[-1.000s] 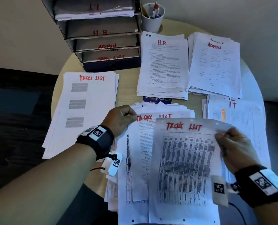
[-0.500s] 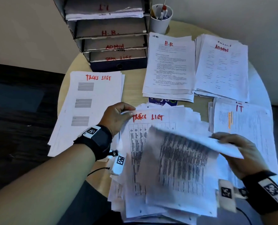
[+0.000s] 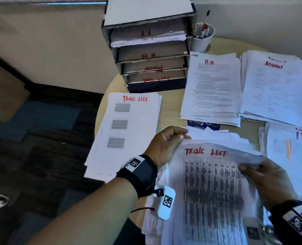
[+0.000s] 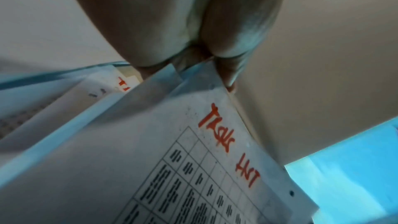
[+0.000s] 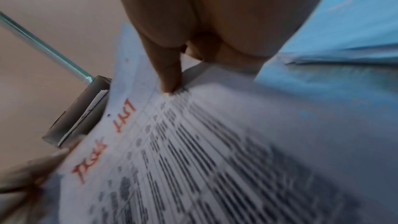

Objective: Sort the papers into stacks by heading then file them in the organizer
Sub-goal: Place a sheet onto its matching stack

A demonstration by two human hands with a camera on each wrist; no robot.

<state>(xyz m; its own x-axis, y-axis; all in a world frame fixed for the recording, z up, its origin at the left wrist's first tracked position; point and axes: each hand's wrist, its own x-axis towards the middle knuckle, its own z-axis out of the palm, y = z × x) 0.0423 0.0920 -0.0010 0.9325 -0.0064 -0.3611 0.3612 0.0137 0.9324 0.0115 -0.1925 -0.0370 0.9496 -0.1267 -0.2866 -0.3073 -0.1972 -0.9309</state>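
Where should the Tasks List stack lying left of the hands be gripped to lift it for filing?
Probably the Tasks List stack at its near-left corner, coming from the table's edge: that corner overhangs the rim, so fingers slide beneath. A two-sided grip suits the fanned, loose sheets.

Left hand (image 4: 176, 23) at the top of frame, thumb and fingers pinching the upper corner of a "Tasks List" sheet (image 4: 193, 168). Red handwritten heading running down from that pinched corner, a printed grid of dark entries beneath it, punch holes along the edge. Behind the sheet, to its left, more papers (image 4: 64, 101), one showing red lettering. Beige wall beyond, to the right.
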